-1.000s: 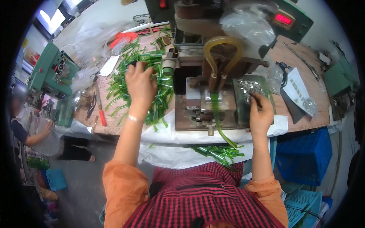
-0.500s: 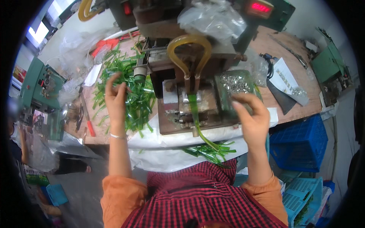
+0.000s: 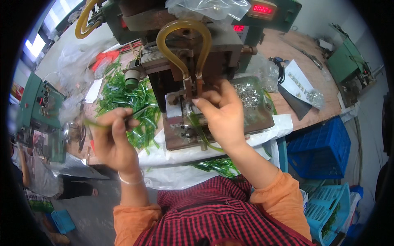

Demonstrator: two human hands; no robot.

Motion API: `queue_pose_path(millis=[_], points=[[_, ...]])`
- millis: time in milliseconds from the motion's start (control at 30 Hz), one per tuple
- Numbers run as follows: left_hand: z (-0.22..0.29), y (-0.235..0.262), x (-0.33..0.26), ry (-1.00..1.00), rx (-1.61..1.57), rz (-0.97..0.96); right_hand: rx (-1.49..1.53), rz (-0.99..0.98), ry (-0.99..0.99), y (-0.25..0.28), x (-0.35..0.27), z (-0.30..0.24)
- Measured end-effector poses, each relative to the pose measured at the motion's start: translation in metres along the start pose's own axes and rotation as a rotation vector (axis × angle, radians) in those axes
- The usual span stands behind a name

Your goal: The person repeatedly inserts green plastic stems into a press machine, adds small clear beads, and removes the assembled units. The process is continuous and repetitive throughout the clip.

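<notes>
Left hand pinching green strip at 9 o'clock of press, right hand pinched closed at press die, contents unclear; risk: fingers caught, strip misfed.

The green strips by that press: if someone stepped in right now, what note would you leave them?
Left hand: shut on one green strip, lifted above the loose strip pile.
Right hand: fingers pinched at the press plate under the amber tube loop; whatever they hold is too small to tell.
Small metal pieces lie in a tray right of the press.
Done: some strips hang off the table's front edge.
Left: most of the pile.
</notes>
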State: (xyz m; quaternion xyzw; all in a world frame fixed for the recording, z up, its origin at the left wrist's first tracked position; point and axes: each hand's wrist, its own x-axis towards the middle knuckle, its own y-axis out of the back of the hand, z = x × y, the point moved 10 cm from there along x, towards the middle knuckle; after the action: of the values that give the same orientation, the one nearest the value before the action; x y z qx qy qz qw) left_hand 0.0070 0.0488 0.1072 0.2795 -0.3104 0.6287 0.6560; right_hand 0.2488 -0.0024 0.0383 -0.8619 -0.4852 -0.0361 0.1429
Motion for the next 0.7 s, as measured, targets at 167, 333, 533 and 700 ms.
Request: queue_pose_path(millis=[167,333,533,700], points=[[0.060,-0.070,-0.042,-0.574,0.368,-0.523,-0.196,-0.050,0.155,-0.003,-0.029,-0.019],[0.039,-0.106,-0.070,-0.726,0.355,-0.564,-0.302,0.030,0.183,0.063,0.011,-0.018],[0.038,-0.111,-0.073,-0.786,0.292,-0.579,-0.521,0.361,0.190,0.196,-0.017,0.038],[0.031,-0.105,-0.071,-0.701,0.331,-0.567,-1.134,0.157,0.112,0.154,-0.036,0.030]])
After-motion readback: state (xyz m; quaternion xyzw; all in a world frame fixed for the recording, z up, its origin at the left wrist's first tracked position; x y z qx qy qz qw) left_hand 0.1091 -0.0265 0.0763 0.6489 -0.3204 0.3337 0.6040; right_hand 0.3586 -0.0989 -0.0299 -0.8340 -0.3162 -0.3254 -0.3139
